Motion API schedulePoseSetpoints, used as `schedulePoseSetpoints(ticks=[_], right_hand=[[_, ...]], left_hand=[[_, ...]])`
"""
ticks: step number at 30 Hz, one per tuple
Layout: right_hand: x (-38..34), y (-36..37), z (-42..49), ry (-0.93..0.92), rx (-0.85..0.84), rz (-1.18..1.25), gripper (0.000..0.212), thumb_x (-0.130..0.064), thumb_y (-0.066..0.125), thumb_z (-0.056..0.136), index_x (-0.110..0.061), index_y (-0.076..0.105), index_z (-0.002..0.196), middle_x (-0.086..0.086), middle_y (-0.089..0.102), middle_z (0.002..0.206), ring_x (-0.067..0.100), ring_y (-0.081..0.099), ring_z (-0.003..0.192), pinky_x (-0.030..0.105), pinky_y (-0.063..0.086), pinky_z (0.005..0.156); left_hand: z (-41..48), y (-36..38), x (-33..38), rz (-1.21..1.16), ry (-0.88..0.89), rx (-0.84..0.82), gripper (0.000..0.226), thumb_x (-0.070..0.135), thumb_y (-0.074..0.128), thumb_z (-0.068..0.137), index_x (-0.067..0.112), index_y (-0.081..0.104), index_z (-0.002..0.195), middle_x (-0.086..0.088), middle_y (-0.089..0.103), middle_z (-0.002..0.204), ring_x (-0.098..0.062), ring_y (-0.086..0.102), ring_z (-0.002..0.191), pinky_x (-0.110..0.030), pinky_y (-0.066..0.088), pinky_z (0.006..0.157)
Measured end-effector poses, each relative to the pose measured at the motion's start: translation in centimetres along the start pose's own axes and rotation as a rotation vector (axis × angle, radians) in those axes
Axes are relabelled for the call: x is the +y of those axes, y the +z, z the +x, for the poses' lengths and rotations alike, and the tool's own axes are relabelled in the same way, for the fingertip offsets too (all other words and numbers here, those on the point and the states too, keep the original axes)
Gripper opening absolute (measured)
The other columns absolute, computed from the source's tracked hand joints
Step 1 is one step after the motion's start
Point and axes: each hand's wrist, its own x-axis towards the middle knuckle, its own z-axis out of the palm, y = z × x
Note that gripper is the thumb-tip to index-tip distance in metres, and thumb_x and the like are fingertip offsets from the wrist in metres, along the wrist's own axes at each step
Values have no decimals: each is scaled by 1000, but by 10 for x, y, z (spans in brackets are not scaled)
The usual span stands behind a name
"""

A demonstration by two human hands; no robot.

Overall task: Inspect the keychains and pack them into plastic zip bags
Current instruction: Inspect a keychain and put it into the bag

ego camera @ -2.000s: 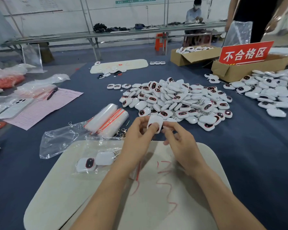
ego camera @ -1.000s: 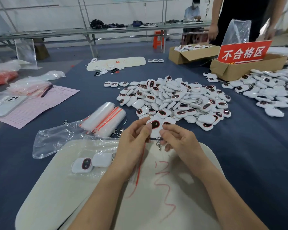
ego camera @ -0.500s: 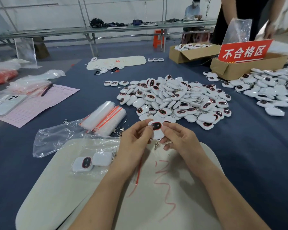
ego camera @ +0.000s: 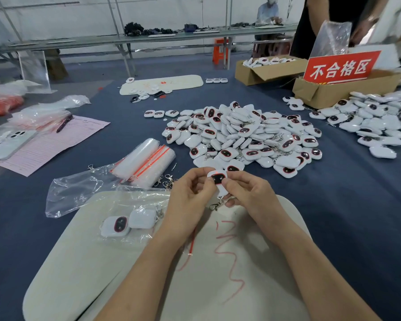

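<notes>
Change: The keychain [ego camera: 218,179] that showed its white back two seconds ago now faces you with its dark, red-rimmed window, turned over between your hands.
Left hand: Your left hand [ego camera: 190,195] pinches the keychain's left edge, fingers curled.
Right hand: Your right hand [ego camera: 248,193] grips the right edge, thumb on the front.
Keychain: Held just above the far end of the cream mat [ego camera: 102,262], toward the near edge of the blue surface [ego camera: 357,216]; its metal clasp [ego camera: 215,206] dangles below.
Zip bag: A clear zip bag [ego camera: 134,218] lies on the mat's left side beside your left wrist, holding two keychains, one face up, one back up.
Heap: Unpacked keychains [ego camera: 245,135] are piled mid-surface, just beyond your hands.
Spare bags: A roll of red-striped bags [ego camera: 146,163] rests left of the heap.
Far right corner: A second heap [ego camera: 375,126] spreads beside a cardboard box [ego camera: 329,91] bearing a red sign [ego camera: 340,67].
</notes>
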Motion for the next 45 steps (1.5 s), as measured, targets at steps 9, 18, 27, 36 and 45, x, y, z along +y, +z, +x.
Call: schedulePoseSetpoints(ticks=[9, 18, 27, 36, 45], right_hand=[[0, -2, 2, 47, 21, 1, 7, -9, 70, 92, -15, 70, 96, -6, 70, 71, 11, 64, 53, 17, 53, 56], [-1, -5, 3, 79, 7, -5, 7, -10, 68, 91, -15, 72, 91, -6, 69, 72, 15, 67, 61, 18, 56, 62], [0, -4, 3, 85, 21, 27, 4, -9, 68, 92, -10, 71, 91, -2, 67, 73, 12, 66, 63, 17, 56, 62], [5, -6, 4, 67, 10, 83, 19, -22, 73, 89, -8, 72, 103, 6, 75, 86, 13, 69, 71, 24, 59, 74], [8, -8, 4, 42, -28, 70, 26, -21, 72, 92, -8, 70, 113, 2, 73, 84, 12, 69, 73, 21, 57, 72]], left_hand=[[-4, 1, 3, 11, -7, -29, 17, 10, 60, 98, 18, 70, 110, -13, 70, 88, -15, 57, 77, -21, 51, 75], [-5, 2, 6, 52, 16, -45, 18, 9, 59, 99, 18, 70, 109, -20, 70, 94, -18, 58, 78, -23, 51, 76], [-5, 2, 7, 67, 22, -42, 19, 8, 59, 99, 16, 70, 112, -20, 69, 97, -15, 57, 76, -21, 51, 74], [-7, 2, 6, 60, 1, -145, 35, 3, 58, 97, 17, 61, 128, 13, 68, 90, 0, 56, 71, -12, 46, 67], [-6, 2, 6, 42, -4, -123, 34, 4, 63, 94, 19, 59, 125, 6, 68, 92, 2, 60, 75, -12, 48, 68]])
